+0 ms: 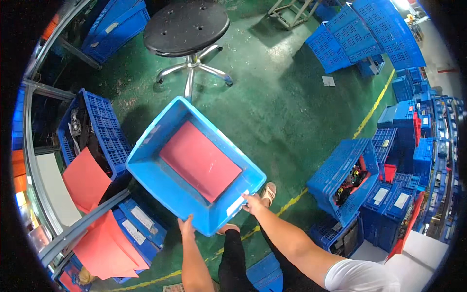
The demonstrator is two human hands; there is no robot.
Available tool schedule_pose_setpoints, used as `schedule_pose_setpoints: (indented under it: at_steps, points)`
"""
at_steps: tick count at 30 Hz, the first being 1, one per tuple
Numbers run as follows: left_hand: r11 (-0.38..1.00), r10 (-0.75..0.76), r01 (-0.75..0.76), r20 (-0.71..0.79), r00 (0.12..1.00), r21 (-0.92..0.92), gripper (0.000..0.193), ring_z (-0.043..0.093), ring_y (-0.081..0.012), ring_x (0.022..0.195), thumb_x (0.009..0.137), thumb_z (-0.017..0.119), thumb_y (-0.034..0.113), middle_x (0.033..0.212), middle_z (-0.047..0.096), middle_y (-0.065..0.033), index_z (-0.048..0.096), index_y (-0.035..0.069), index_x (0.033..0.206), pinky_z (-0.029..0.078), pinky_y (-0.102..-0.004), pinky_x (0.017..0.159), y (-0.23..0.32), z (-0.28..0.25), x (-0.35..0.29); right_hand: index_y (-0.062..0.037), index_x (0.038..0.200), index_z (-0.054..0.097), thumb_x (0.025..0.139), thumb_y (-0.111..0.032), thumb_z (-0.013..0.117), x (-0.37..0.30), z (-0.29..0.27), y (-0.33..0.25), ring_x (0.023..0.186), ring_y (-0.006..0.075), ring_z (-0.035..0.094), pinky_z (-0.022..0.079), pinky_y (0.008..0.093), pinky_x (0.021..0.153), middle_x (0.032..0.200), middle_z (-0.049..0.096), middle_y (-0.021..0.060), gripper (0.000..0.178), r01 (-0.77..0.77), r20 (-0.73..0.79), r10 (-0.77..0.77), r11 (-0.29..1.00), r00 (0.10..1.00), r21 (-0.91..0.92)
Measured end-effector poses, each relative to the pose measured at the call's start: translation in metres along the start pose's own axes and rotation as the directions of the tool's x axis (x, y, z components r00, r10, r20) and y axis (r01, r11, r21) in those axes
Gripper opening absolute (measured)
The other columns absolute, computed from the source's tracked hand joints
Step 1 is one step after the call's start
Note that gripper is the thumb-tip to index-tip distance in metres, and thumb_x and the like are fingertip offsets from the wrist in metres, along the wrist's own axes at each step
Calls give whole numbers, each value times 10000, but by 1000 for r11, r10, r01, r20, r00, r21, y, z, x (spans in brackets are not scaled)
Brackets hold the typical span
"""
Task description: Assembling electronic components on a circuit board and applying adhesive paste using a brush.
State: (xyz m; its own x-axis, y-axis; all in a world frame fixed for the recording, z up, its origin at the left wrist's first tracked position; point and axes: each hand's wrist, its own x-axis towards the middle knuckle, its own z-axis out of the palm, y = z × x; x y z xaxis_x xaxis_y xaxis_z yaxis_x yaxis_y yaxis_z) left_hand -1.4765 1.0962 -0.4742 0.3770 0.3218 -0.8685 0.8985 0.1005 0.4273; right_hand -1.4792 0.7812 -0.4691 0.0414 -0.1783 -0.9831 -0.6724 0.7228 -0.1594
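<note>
A large light-blue plastic bin (165,187) is held in front of me, tilted so that its inside faces up toward me. Flat on its bottom lies a pink-red sheet (199,158); nothing else shows in it. My left hand (186,227) grips the near rim, with the fingers partly hidden by the wall. On the near right side, my right hand (251,203) is closed around the rim beside a white label (235,205).
A black round stool (187,27) on chrome legs stands ahead. Blue crates (104,129) and pink sheets (87,180) are at left. Stacked crates (340,170), one holding dark and red parts, line the right. A yellow line (374,104) crosses the green floor.
</note>
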Motion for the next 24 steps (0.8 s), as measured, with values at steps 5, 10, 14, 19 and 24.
schedule_pose_setpoints:
  at_steps: [5,10,14,19,24]
  points:
    - [959,153,-163,62,986,232,467,649,-255,825,828,581,-39,1099,600,-126,455,65,1266,542,-335,585,-1,25,-25,-73,1090,582,774,-107,692,13,-35,-48,943,249,592,491,407,803,1009,614,83,336,112,36,-106,965,994,-236]
    - [957,288,-290,210,934,-21,485,592,-208,937,789,606,-74,1053,600,-78,484,58,1240,517,-339,714,4,108,-135,44,1009,649,714,2,692,1,-130,-130,843,271,642,525,451,693,927,659,134,301,200,-31,-206,970,978,-141]
    - [993,74,-95,275,959,64,430,599,-207,913,768,638,-66,1038,617,-99,515,20,1172,502,-336,732,36,199,-241,23,922,648,704,-8,655,-42,-241,-197,780,302,640,521,469,611,844,643,148,220,308,-115,-341,922,933,-235]
    - [949,172,-267,434,884,169,321,609,-226,909,779,664,9,995,640,-121,562,-16,1082,487,-356,811,73,296,-279,-16,936,584,712,-29,670,-141,-313,-285,744,270,598,510,465,632,814,582,110,241,166,-259,-170,985,951,-38]
    - [911,148,-348,613,776,222,432,558,-233,1086,763,655,-33,1139,607,-121,543,-3,1179,424,-363,958,165,409,-261,-30,900,552,726,-79,663,-121,-340,-356,673,258,563,487,440,540,765,531,108,213,216,-342,-191,976,920,38]
